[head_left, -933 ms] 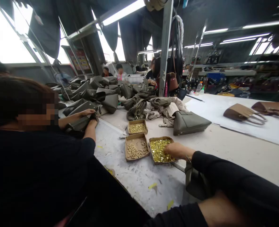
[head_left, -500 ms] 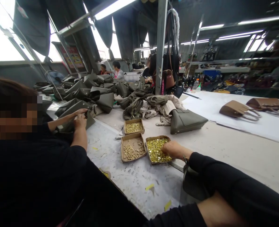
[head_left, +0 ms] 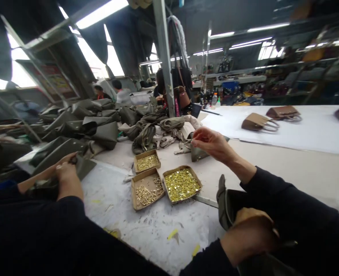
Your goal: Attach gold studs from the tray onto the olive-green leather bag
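Right hand (head_left: 212, 143) raised above the table (head_left: 287, 172), fingertips pinched together, beyond a cardboard tray (head_left: 181, 184) of gold fittings; left hand (head_left: 251, 234) gripping an olive bag (head_left: 229, 207) at the table edge; a co-worker's hands (head_left: 64, 172) on another olive piece

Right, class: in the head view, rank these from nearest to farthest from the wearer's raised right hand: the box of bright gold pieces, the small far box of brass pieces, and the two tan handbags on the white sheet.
From the right hand:
1. Box of bright gold pieces, just below it, on the table.
2. Small far box of brass pieces, to its left.
3. Tan handbags, far right, on the white sheet.
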`<action>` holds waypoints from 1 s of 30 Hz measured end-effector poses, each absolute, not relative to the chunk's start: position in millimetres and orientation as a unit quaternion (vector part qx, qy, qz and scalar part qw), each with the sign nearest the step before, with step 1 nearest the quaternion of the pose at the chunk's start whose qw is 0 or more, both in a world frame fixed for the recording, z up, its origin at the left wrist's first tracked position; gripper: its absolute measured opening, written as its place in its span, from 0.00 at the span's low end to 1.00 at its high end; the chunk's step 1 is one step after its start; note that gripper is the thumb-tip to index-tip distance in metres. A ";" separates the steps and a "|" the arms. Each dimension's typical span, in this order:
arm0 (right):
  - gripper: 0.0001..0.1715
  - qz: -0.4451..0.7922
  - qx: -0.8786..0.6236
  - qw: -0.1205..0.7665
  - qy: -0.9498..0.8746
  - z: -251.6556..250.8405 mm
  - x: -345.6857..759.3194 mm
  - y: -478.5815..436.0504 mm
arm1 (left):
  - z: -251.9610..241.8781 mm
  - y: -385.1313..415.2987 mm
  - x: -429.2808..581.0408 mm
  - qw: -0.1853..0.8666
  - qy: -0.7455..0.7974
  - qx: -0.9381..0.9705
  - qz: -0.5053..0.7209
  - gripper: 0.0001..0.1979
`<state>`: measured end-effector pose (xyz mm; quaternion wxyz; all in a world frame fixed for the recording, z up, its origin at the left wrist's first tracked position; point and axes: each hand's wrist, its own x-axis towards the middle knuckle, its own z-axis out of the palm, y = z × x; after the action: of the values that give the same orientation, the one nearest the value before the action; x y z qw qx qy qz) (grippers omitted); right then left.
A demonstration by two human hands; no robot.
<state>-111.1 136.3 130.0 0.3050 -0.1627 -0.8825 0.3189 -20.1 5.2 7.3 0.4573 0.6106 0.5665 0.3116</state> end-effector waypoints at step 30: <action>0.06 0.553 -0.378 0.495 -0.554 34.3 161.4 26.9 | 47.0 -0.6 -7.1 0.472 0.574 0.460 0.486 0.10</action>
<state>161.4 26.9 34.3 0.4948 -0.3777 -0.5536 0.5532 -7.1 -0.6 47.0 0.4716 0.4599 0.5740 0.4865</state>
